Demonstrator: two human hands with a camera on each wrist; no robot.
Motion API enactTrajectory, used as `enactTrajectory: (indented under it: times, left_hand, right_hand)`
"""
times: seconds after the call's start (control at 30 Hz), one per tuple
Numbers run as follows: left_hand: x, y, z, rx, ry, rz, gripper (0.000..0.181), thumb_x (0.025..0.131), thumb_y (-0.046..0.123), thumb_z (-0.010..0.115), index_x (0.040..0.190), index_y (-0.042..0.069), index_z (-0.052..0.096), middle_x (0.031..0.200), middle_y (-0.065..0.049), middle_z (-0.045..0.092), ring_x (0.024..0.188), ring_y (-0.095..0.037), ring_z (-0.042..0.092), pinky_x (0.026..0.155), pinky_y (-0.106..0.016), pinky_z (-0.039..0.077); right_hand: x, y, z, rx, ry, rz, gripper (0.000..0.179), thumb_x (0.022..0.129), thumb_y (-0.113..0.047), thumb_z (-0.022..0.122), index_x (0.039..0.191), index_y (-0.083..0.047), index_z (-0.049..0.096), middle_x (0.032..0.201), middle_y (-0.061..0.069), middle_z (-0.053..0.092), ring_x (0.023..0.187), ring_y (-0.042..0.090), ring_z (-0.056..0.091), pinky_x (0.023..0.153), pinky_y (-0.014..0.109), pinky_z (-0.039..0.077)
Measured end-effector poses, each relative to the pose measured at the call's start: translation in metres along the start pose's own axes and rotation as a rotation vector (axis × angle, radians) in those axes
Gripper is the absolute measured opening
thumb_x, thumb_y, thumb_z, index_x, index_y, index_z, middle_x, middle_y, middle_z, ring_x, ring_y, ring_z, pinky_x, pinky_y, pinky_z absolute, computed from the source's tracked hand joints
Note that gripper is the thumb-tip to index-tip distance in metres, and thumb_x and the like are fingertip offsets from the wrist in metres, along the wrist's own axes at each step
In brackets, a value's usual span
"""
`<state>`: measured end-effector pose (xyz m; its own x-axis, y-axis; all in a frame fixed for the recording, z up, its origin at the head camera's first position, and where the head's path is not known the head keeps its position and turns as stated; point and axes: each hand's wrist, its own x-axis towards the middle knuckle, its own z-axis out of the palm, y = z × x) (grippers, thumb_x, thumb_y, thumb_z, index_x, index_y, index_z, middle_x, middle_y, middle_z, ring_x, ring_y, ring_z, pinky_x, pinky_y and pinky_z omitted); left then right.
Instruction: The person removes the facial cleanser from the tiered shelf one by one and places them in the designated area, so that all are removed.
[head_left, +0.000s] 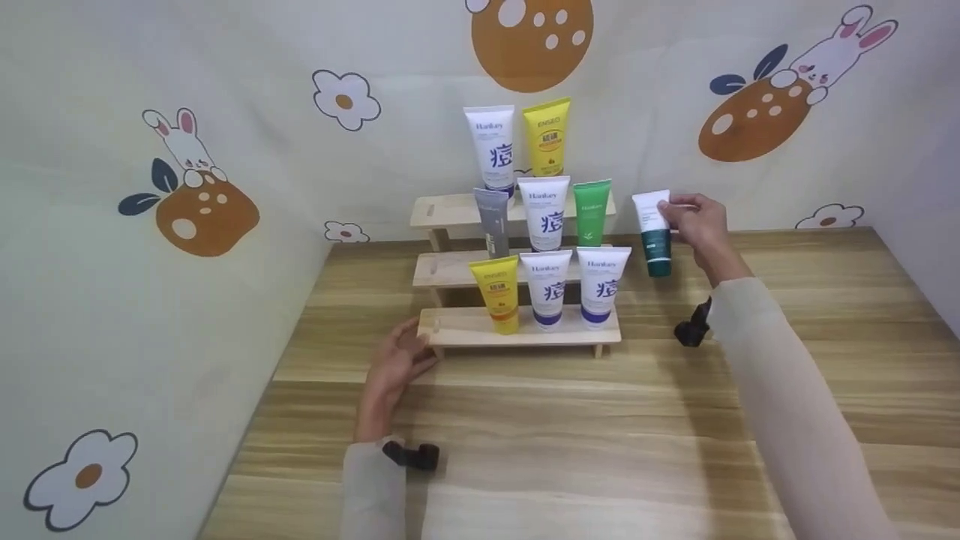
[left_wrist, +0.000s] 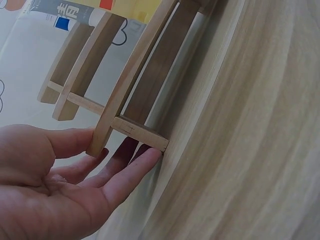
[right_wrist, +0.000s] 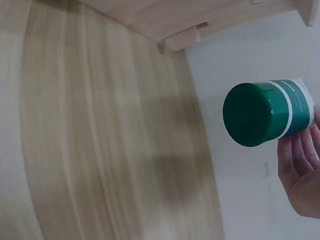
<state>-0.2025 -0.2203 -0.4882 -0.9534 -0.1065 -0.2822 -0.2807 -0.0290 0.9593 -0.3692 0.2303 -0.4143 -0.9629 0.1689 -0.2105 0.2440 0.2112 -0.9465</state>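
Observation:
My right hand [head_left: 701, 225] pinches a squeeze tube [head_left: 654, 234], white above and dark green below, near its top right edge. It hangs cap down beside the rack's right end, and its green cap [right_wrist: 247, 115] fills much of the right wrist view. With my left hand [head_left: 394, 367] I hold the left end of the lowest step of a three-step wooden rack [head_left: 465, 330]. In the left wrist view the thumb lies at the board's end [left_wrist: 102, 132] and the fingers reach beneath, by the leg [left_wrist: 142, 134].
Upright tubes fill the rack: a white tube [head_left: 491, 150] and a yellow tube [head_left: 547, 139] on top; a grey tube [head_left: 492, 221], a white one and a green tube [head_left: 592, 212] midway; a yellow tube [head_left: 498, 296] and two white ones below. A printed curtain [head_left: 397, 45] hangs behind the table [head_left: 540, 450].

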Motion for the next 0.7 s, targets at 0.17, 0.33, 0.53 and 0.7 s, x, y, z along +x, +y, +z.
enactTrajectory:
  times: [0.17,0.33,0.53,0.7]
  left_hand:
    - [0.0,0.0,-0.001,0.014,-0.005,0.004,0.051,0.105,0.008,0.047,0.153,0.001,0.032,0.155,-0.027,0.039,0.133,-0.043,0.051,0.105,-0.046,0.053]
    - [-0.001,0.001,0.001,0.004,0.005,-0.004,0.051,0.105,0.007,0.046,0.153,0.001,0.032,0.155,-0.027,0.038,0.133,-0.043,0.051,0.105,-0.045,0.054]
    - [-0.002,-0.001,0.002,0.014,-0.002,-0.008,0.05,0.105,0.006,0.046,0.153,0.0,0.032,0.156,-0.028,0.036,0.133,-0.044,0.051,0.105,-0.045,0.054]
    - [-0.001,-0.002,0.0,0.013,0.02,0.0,0.048,0.104,0.006,0.048,0.151,0.002,0.038,0.147,-0.028,0.047,0.125,-0.041,0.058,0.099,-0.043,0.058]
  right_hand:
    - [0.006,0.017,0.007,-0.013,-0.01,0.05,0.06,0.1,-0.04,0.059,0.149,-0.009,0.043,0.14,0.013,0.049,0.117,0.022,0.055,0.107,0.035,0.051]
    - [0.011,0.033,0.015,-0.024,-0.029,0.101,0.062,0.1,-0.04,0.059,0.151,-0.01,0.041,0.146,0.015,0.046,0.12,0.024,0.051,0.107,0.035,0.049]
    - [0.014,0.05,0.019,0.021,-0.032,0.172,0.062,0.1,-0.037,0.06,0.152,-0.009,0.039,0.147,0.014,0.043,0.122,0.023,0.05,0.105,0.032,0.049]
    - [0.017,0.055,0.023,0.044,-0.012,0.195,0.063,0.099,-0.036,0.062,0.15,-0.007,0.041,0.14,0.011,0.048,0.116,0.021,0.053,0.095,0.027,0.053]
